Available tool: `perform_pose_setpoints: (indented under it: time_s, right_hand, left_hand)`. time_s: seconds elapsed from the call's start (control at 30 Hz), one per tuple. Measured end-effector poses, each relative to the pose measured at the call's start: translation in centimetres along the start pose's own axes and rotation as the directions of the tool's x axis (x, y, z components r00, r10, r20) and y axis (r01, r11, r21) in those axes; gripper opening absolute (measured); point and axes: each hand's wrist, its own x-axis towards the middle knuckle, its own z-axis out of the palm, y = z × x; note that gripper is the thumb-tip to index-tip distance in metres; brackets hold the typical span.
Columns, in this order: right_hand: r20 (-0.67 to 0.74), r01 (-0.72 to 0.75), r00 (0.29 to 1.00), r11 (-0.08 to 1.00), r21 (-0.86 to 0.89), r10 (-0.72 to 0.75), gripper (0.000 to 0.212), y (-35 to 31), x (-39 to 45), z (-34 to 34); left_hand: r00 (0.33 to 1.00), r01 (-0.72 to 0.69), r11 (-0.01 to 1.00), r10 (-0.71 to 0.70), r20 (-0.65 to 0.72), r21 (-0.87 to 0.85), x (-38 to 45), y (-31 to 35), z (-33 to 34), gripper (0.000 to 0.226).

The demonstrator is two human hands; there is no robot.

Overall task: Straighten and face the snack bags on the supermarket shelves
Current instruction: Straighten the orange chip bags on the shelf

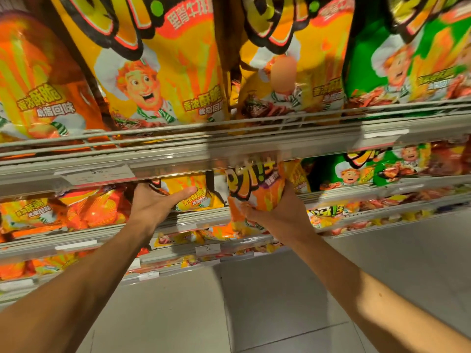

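Both bare forearms reach up and forward from the bottom corners toward the second shelf (356, 197), the one just under the top rail.

The left hand (155, 202) is tucked in under the upper shelf edge (178, 154), palm facing right. Its thumb sticks out straight to the right and lies across the front of a yellow snack bag (193, 197) standing on that shelf. The other fingers go up behind the shelf lip and the price tag (99, 174), so I can't tell whether they're curled round anything or just flat against the bag.

The right hand (277, 212) is clearly holding an orange snack bag (257, 189). Fingers wrap round the lower part from the right and underneath, and the thumb presses the front near the bottom left. The bag sits out in front of the shelf, tilted a bit, top edge up near the rail, with a gap between it and the yellow one.

Up top there's a row of big bags: an orange bag (38, 80) on the left, two yellow chef bags (158, 80) in the middle, and a green bag (413, 62) on the right. More green bags (362, 169) sit on the second shelf to the right, and lower shelves hold more orange and yellow packs. Grey floor tiles (254, 301) below.
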Motion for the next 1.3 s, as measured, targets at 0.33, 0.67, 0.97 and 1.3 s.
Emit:
perform_pose_setpoints:
  time_s: [0.33,0.67,0.97,1.3]
  right_hand:
    - [-0.127,-0.09,0.986,0.988,0.129,0.106,0.092,6.1,-3.8,-3.4]
    - [-0.042,-0.101,0.993,0.989,0.11,0.106,0.098,7.9,-3.8,-4.4]
    - [-0.007,-0.07,0.997,0.986,0.152,0.072,0.105,7.7,-4.3,-4.5]
    - [-0.042,-0.027,0.998,0.975,0.219,0.037,0.095,3.2,-6.4,1.1]
  left_hand:
    - [0.996,0.077,0.997,-0.078,-0.049,-0.003,-1.7,2.2,6.0,0.087]
    - [0.995,0.059,0.996,-0.064,0.083,0.062,-2.0,4.1,10.0,0.064]
    - [0.97,0.096,0.976,-0.136,0.201,0.195,-1.4,3.0,9.6,0.073]
    - [0.977,-0.123,0.959,0.072,0.203,0.255,-4.4,-0.3,3.0,0.04]
